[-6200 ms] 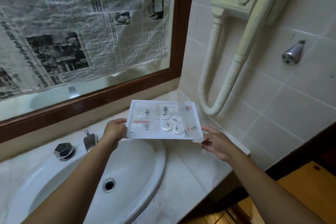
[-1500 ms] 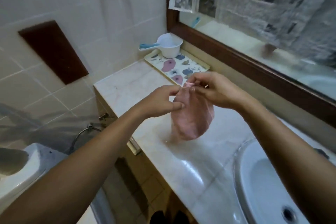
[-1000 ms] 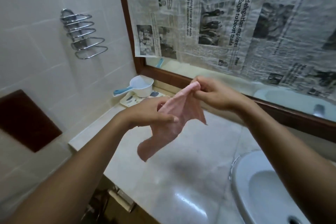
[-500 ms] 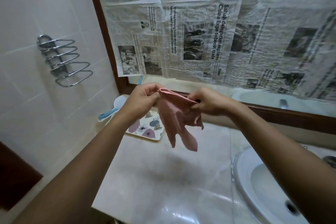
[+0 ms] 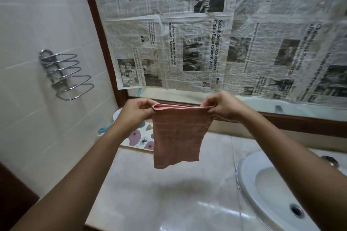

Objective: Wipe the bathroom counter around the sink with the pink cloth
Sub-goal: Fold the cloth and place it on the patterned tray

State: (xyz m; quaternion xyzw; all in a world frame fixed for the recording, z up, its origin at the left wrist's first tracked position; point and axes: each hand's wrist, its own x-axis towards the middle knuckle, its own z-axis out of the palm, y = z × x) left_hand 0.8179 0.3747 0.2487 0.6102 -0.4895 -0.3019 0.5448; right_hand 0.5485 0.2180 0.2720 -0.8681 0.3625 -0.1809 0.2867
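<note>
The pink cloth [image 5: 178,137] hangs spread out flat in the air above the pale marble counter [image 5: 150,193]. My left hand [image 5: 136,111] pinches its top left corner and my right hand [image 5: 222,107] pinches its top right corner. The top edge is folded over between the two hands. The white sink [image 5: 272,189] is set into the counter at the lower right, with its drain showing.
A flowered tray [image 5: 139,139] with a white scoop with a blue handle [image 5: 104,129] on it stands at the back left, partly behind my left arm. A newspaper-covered mirror [image 5: 206,33] in a wooden frame backs the counter. A chrome wire rack [image 5: 65,77] hangs on the left wall.
The cloth was bunched and dangling half a second ago; now it is stretched out flat between both hands, which have moved apart. The view has tilted slightly down toward the counter.
</note>
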